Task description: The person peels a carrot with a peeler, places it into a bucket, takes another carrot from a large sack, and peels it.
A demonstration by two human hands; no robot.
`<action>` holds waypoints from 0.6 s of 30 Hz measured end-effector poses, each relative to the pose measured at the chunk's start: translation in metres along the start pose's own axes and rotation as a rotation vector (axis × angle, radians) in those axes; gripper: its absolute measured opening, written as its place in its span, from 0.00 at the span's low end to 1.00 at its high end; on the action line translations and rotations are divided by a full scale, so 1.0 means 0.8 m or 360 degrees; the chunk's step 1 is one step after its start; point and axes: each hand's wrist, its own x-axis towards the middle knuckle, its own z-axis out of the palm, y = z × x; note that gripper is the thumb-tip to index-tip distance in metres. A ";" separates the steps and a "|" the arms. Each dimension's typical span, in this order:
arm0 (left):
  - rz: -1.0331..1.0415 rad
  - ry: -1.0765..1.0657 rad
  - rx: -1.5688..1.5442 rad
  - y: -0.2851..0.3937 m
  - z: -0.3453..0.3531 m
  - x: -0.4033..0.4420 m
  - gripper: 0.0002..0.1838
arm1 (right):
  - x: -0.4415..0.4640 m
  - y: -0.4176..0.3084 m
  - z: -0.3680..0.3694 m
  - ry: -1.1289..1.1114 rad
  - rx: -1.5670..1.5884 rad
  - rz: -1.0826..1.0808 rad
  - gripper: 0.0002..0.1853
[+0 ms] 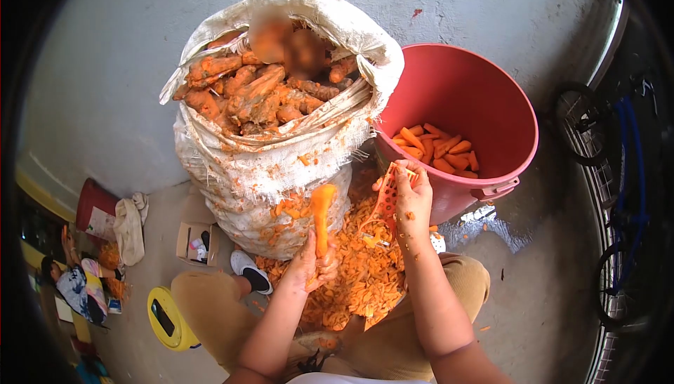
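**Forearms [271,335] reach toward the sack [263,166], a carrot in one hand, an orange tool in the other**

The trousered legs [210,314] spread in front of the sack, with the forearms above them. A red bucket [463,78] is just to the sack's right, with peeled carrots [444,148] inside. Unpeeled carrots [256,96] crowd the sack's mouth, and a heap of peelings [361,279] lies in front of its lower right side. Left of the sack are a person [77,289], a yellow tub [165,317] and a small box [198,243].

The left hand [309,265] closes round the carrot [322,219], which stands nearly upright before the sack, its thick end up. The carrot is already in this nearer hand; the right hand [414,198], well to its right, pinches the perforated orange tool [385,205] slantwise, apart from the carrot.

A label [102,224] on the red bin [91,198] left of the sack is too small to read; no brand is legible.
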 end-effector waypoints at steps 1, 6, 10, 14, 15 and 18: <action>0.0007 -0.0037 -0.0061 0.000 0.000 0.000 0.24 | 0.001 -0.001 -0.001 -0.0007 0.0018 0.0002 0.08; 0.0115 -0.0542 -0.0462 -0.003 -0.004 0.013 0.22 | -0.002 -0.006 -0.003 0.0010 -0.0027 0.0015 0.08; 0.0174 -0.0817 -0.0579 -0.006 0.001 0.017 0.21 | -0.003 -0.012 -0.002 0.0015 0.0029 0.0029 0.07; 0.0207 -0.1065 -0.0549 -0.013 0.010 0.023 0.19 | -0.003 -0.012 -0.004 0.0026 0.0052 0.0028 0.07; 0.0212 -0.1052 -0.0560 -0.015 0.011 0.024 0.19 | -0.003 -0.011 -0.004 0.0027 0.0045 0.0036 0.07; 0.0192 -0.0874 -0.0627 -0.015 0.019 0.030 0.18 | -0.002 -0.015 -0.004 0.0045 -0.0066 0.0070 0.08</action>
